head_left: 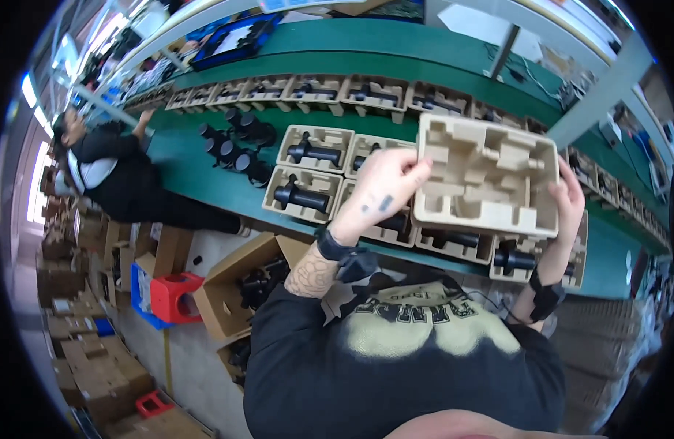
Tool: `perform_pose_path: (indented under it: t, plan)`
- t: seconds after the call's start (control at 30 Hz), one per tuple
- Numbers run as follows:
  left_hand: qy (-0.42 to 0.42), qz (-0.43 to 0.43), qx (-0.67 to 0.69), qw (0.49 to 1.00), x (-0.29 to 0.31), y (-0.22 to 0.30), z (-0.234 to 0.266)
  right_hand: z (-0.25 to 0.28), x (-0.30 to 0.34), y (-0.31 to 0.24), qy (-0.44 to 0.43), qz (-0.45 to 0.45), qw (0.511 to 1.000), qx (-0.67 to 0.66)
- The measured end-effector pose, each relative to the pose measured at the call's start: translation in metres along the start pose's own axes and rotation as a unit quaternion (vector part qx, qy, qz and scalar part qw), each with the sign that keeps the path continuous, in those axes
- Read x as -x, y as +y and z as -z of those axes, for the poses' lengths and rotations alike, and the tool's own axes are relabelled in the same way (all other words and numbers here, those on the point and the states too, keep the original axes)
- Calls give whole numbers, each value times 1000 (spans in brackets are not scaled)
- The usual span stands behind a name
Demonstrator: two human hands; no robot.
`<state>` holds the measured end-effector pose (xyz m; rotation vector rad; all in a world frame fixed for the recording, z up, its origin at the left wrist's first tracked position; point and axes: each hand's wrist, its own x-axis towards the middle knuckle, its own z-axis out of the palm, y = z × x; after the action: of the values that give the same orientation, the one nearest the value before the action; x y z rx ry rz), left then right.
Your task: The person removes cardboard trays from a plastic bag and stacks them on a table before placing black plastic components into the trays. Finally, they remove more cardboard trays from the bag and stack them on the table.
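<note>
Both hands hold up an empty beige molded pulp tray (465, 164), its shaped hollows facing me. My left hand (388, 186) grips its left edge, thumb over the rim. At the opposite edge, my right hand (567, 197) is closed round the side. Beneath and beside it, similar trays stand on the green bench; one tray (267, 199) at the left holds a black tubular device (300, 196) with a flared end. The raised tray hides parts of the trays behind it. Another black device (514, 260) shows below my right hand.
A long row of filled trays (308, 94) runs along the green bench (191, 172). Several black cylindrical parts (238, 150) stand at the left. Below are an open carton (218, 282) of black parts and a red stool (177, 296). A person (114, 164) stands at the far left.
</note>
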<state>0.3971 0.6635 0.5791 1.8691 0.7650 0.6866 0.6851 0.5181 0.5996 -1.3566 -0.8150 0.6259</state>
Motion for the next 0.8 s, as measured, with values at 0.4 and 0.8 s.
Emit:
perform_pose_path:
  t: [0.4, 0.8]
  plan:
    - [21, 56, 189, 980, -18, 41, 58, -55, -6, -58, -44, 107, 991, -70]
    - [307, 75, 1, 949, 68, -90, 198, -258, 77, -14, -189, 110, 971, 94]
